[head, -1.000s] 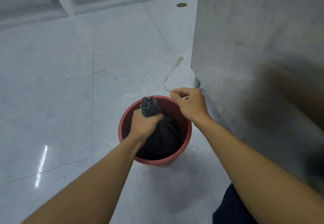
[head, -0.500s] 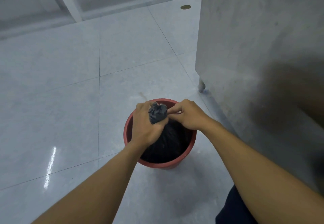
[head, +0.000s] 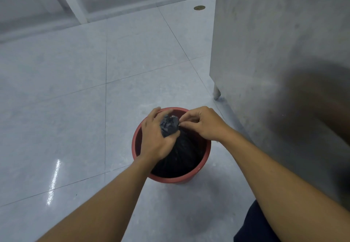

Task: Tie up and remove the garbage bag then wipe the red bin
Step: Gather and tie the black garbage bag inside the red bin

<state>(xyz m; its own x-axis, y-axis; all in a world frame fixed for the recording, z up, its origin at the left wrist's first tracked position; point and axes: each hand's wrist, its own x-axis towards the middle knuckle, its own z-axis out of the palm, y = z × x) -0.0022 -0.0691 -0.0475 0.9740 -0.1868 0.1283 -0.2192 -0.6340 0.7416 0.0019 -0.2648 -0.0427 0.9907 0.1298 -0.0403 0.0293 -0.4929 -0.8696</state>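
A red bin [head: 205,163] stands on the tiled floor, low in the middle of the head view. A black garbage bag [head: 181,154] fills it, its top gathered into a bunched neck [head: 169,124] that sticks up above the rim. My left hand [head: 154,139] wraps around that neck from the left, thumb across the front. My right hand [head: 205,123] comes in from the right and pinches the neck with fingertips at its right side. Whatever the fingertips hold besides the bag is too small to make out.
A tall grey metal cabinet [head: 274,52] on a short leg [head: 216,93] stands close to the right of the bin. Glossy grey floor tiles [head: 75,109] stretch left and ahead to a white-framed wall base. A round brass floor cover [head: 199,8] lies far back.
My right hand came down from above the bin's far rim, where a thin strand trailed from it, to the bag's neck. The left hand kept its grip on the neck.
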